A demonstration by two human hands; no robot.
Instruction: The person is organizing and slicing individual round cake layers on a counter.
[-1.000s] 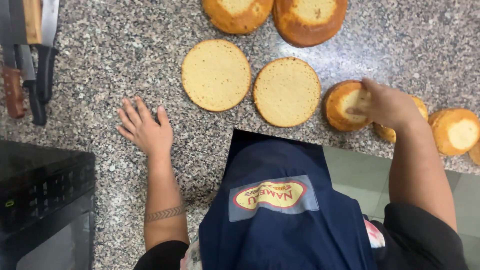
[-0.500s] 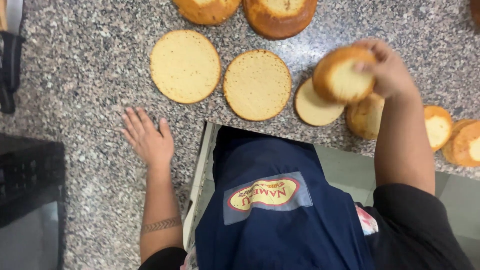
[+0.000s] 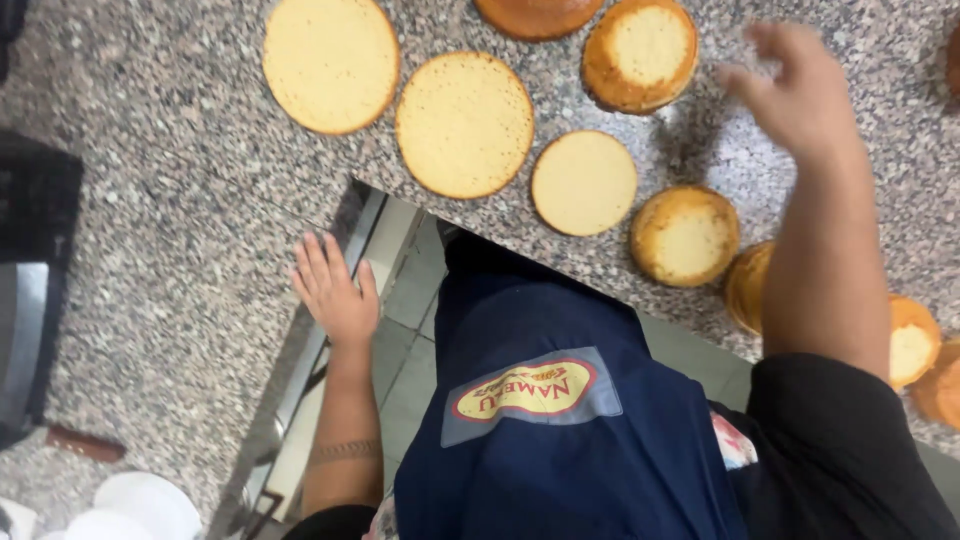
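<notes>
We see no bowl, tin or tray among the cakes; the only vessels are some white round containers (image 3: 130, 505) at the lower left corner, cut by the frame, and we cannot tell what they hold.

Our right hand (image 3: 800, 95) hangs blurred above the speckled granite counter (image 3: 150, 250) at the upper right, fingers spread wide and holding nothing. Nearest to it, just to its left, stands a small round cake with a browned rim and pale cut top (image 3: 640, 55). Below that lie a small pale disc (image 3: 584, 183) and another browned small cake (image 3: 686, 235) near the counter's edge. Our right forearm crosses in front of further browned cakes (image 3: 915, 340) at the right edge, hiding part of them.

Two larger flat sponge discs sit toward the upper left: one (image 3: 331, 62) at the top, the other (image 3: 464, 124) beside it, apart from each other. A darker cake (image 3: 535, 12) is cut off at the top edge.

Our left hand (image 3: 335, 290) rests flat, fingers open, at the counter's edge in the middle left, gripping nothing. A dark blue apron (image 3: 560, 440) fills the lower centre, and a dark appliance (image 3: 30, 290) stands at the left edge.
</notes>
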